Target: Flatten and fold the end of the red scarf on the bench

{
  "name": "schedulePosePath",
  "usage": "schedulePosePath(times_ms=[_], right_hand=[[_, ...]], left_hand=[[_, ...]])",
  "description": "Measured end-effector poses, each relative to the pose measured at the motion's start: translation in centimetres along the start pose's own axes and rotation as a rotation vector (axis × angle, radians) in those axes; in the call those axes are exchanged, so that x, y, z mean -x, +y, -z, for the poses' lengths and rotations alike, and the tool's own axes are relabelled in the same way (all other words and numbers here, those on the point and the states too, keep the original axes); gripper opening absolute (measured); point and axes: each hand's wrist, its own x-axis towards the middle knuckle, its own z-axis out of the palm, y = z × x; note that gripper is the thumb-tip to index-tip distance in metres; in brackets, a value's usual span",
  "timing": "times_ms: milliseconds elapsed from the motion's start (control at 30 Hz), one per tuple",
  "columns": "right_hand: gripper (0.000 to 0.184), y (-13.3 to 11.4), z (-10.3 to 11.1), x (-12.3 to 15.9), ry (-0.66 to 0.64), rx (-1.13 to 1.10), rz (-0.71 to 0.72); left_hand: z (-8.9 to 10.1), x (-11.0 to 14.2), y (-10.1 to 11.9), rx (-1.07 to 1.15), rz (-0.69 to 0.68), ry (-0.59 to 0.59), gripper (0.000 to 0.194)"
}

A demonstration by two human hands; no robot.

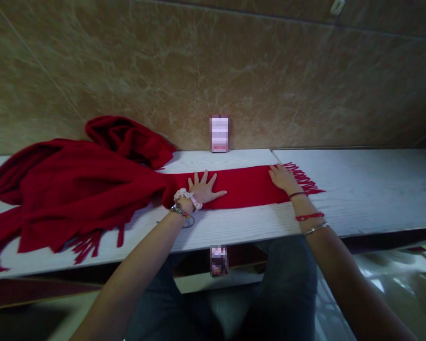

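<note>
A red scarf (244,186) with a fringed end lies in a flat strip along the white wooden surface. Spread wide, my left hand (203,188) rests on the strip near its left end, beside the bunched cloth. My right hand (282,179) lies on it close to the fringe (303,179), fingers stretched out. Left of my left hand the red fabric (81,184) is heaped and crumpled, with more fringe hanging toward the front edge. Whether the heap is one piece with the strip or several pieces I cannot tell.
The white wooden surface (362,189) runs along a brown marbled wall (213,71). A phone-like object (219,133), blurred out, leans upright on the wall behind the scarf. Another pixelated item (218,261) shows below the front edge, between my legs.
</note>
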Motion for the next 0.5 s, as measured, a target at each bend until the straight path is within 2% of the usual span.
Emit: schedulePosePath(times_ms=[67,133,200,267,367,500], right_hand=[[0.050,-0.9,0.3,0.2,0.068,-0.041,0.086],[0.050,-2.9,0.6,0.8,0.072,-0.101,0.304],[0.049,-5.0,0.7,1.6,-0.013,-0.137,0.524],[0.049,-6.4,0.6,2.2,-0.119,-0.125,0.639],[0.050,-5.9,0.1,2.2,-0.181,-0.058,0.589],[0.050,-2.3,-0.2,1.1,-0.121,0.029,0.283]], left_hand=[[-0.1,0.0,0.0,0.002,-0.004,0.009,0.090],[-0.1,0.0,0.0,0.002,-0.008,0.019,0.090],[-0.1,0.1,0.1,-0.003,-0.009,0.027,0.089],[0.0,0.2,0.1,-0.012,-0.007,0.031,0.088],[0.0,0.3,0.2,-0.025,-0.007,0.028,0.087],[-0.2,0.1,-0.1,-0.031,-0.018,0.028,0.086]])
